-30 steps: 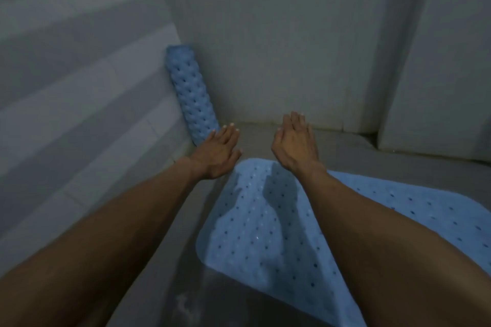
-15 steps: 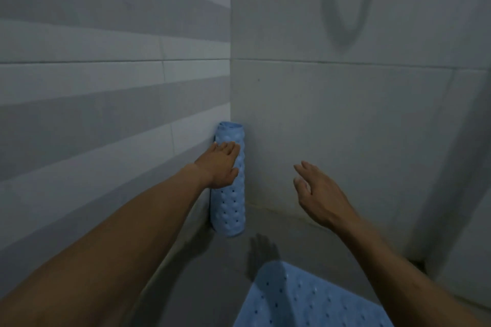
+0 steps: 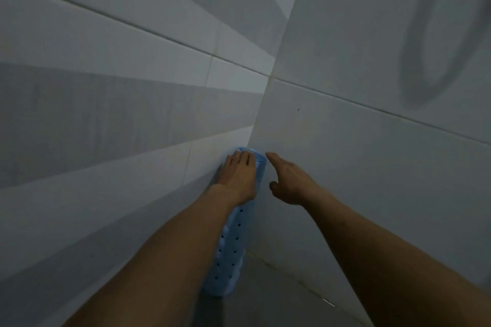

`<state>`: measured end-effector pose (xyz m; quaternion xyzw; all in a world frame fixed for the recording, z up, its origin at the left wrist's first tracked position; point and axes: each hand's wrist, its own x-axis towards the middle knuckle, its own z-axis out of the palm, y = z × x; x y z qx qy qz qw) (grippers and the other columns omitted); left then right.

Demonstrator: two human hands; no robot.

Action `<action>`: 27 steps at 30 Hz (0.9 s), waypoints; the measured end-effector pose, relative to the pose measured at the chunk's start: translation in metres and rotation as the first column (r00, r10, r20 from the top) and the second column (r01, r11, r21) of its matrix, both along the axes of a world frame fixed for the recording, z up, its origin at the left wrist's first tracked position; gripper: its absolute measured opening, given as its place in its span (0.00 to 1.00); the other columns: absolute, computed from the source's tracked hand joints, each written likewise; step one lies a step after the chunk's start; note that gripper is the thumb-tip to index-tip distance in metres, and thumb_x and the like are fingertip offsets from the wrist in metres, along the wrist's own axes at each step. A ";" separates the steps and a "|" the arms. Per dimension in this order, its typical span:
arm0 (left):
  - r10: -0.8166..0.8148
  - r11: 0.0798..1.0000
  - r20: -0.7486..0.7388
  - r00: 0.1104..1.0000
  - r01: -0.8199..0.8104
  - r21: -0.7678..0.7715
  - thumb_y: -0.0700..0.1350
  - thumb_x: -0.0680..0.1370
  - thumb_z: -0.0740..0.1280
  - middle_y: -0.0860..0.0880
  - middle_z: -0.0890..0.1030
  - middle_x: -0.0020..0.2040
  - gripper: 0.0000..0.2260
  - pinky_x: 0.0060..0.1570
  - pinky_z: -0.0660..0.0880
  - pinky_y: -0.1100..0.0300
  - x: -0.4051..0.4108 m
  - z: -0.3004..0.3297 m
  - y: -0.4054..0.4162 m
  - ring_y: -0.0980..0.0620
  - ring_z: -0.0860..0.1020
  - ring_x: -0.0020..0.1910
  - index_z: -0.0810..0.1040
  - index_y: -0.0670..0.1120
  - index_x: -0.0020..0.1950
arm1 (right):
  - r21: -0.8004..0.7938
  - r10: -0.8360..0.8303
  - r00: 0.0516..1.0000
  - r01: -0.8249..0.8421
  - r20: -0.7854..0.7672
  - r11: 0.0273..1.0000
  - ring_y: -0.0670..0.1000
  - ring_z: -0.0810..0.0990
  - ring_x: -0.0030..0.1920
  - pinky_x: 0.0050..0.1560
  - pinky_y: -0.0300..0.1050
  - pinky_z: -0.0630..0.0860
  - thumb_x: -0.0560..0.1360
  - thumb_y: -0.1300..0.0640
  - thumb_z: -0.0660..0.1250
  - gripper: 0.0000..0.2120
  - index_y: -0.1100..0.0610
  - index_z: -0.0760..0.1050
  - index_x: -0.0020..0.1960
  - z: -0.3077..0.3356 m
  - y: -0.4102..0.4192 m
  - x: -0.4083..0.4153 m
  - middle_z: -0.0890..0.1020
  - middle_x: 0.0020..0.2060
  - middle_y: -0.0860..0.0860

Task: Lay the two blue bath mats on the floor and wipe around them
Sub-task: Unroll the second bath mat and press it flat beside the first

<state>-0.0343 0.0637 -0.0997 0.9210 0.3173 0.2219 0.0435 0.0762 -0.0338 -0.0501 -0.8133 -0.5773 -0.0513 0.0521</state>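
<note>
2 hands meet at the rolled blue mat (image 3: 230,252), which stands upright in the wall corner (image 3: 265,103): the left hand (image 3: 239,178) lies flat on its upper part, fingers straight, gripping nothing yet — the right hand (image 3: 289,183) reaches beside its top, fingers apart. Best to clasp top and middle together, then lift clear of the floor (image 3: 265,300) before unrolling.

Dim, bluish-grey; soft blur; wide-angle bending at edges.

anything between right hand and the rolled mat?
Nothing. In the head view only bare wall tile shows in the narrow gap between the right hand and the rolled mat. The left hand rests on the mat's top.
</note>
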 end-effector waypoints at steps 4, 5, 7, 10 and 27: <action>-0.062 0.998 0.222 0.973 0.066 -0.008 0.40 0.72 0.71 0.45 0.66 0.71 0.32 0.70 0.64 0.52 0.005 -0.012 0.014 0.44 0.67 0.68 0.63 0.43 0.73 | -0.076 0.004 0.999 -0.001 0.033 0.997 0.57 0.51 0.80 0.77 0.53 0.55 0.78 0.58 0.65 0.37 0.53 0.50 0.80 -0.006 0.035 0.007 0.54 0.80 0.50; -0.074 0.996 0.287 0.955 0.083 -0.016 0.39 0.71 0.72 0.46 0.68 0.69 0.30 0.66 0.70 0.53 0.006 -0.016 0.015 0.45 0.71 0.64 0.65 0.44 0.71 | -0.065 -0.015 1.000 0.016 0.023 0.998 0.57 0.50 0.80 0.78 0.55 0.54 0.78 0.57 0.66 0.35 0.52 0.52 0.80 -0.009 0.038 0.009 0.56 0.80 0.51; -0.116 0.993 0.370 0.922 0.116 0.022 0.38 0.72 0.71 0.47 0.70 0.65 0.25 0.58 0.75 0.55 0.009 -0.024 0.014 0.45 0.74 0.59 0.69 0.44 0.68 | -0.015 -0.027 0.999 0.028 0.041 1.000 0.56 0.51 0.80 0.78 0.56 0.53 0.78 0.54 0.68 0.33 0.52 0.56 0.78 -0.014 0.036 0.014 0.61 0.78 0.52; -0.197 0.978 0.416 0.888 0.150 0.142 0.40 0.73 0.67 0.46 0.70 0.66 0.23 0.60 0.72 0.53 0.013 -0.036 0.005 0.45 0.71 0.61 0.70 0.44 0.69 | -0.005 0.019 0.977 -0.018 0.211 1.000 0.56 0.61 0.76 0.74 0.51 0.58 0.76 0.51 0.70 0.27 0.52 0.66 0.73 -0.010 0.016 0.018 0.72 0.72 0.55; -0.478 0.857 0.220 0.850 0.396 0.330 0.51 0.72 0.68 0.51 0.77 0.47 0.11 0.46 0.55 0.57 0.044 0.033 -0.135 0.47 0.73 0.51 0.76 0.48 0.51 | 0.018 -0.181 0.967 0.181 0.180 0.983 0.57 0.79 0.57 0.47 0.48 0.70 0.73 0.36 0.68 0.26 0.45 0.71 0.67 0.057 -0.214 0.040 0.81 0.57 0.51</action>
